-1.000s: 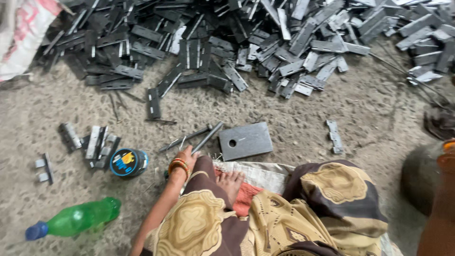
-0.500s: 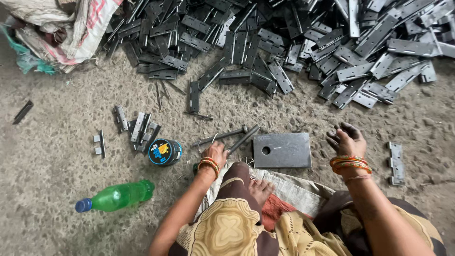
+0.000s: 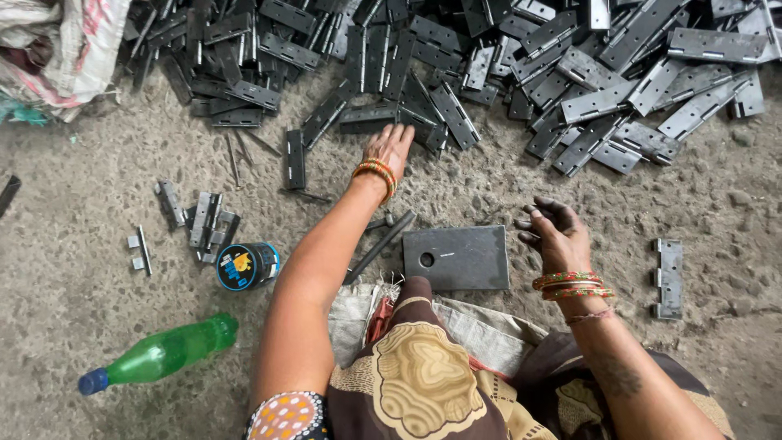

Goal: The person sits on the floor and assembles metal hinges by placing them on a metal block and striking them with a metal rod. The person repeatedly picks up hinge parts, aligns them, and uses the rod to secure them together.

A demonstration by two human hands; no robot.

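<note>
My left hand (image 3: pixel 392 147) stretches forward over the floor, fingers together and flat, touching the near edge of a big heap of dark metal hinges (image 3: pixel 456 57). Whether it grips one is hidden by the hand. My right hand (image 3: pixel 551 234) hovers beside the right edge of a flat grey metal plate (image 3: pixel 458 257) with a round hole, fingers spread and holding nothing. A dark metal rod (image 3: pixel 381 245) lies along the plate's left side, partly under my left forearm.
A small round tin (image 3: pixel 247 266) and a green plastic bottle (image 3: pixel 160 354) lie at the left. Several loose hinge pieces (image 3: pixel 199 218) sit near them, and one hinge (image 3: pixel 669 277) lies at the right. A sack (image 3: pixel 57 49) sits at the top left.
My left hand has moved from beside my knee forward to the hinge heap. My right hand came into view and now hovers by the plate's right edge.
</note>
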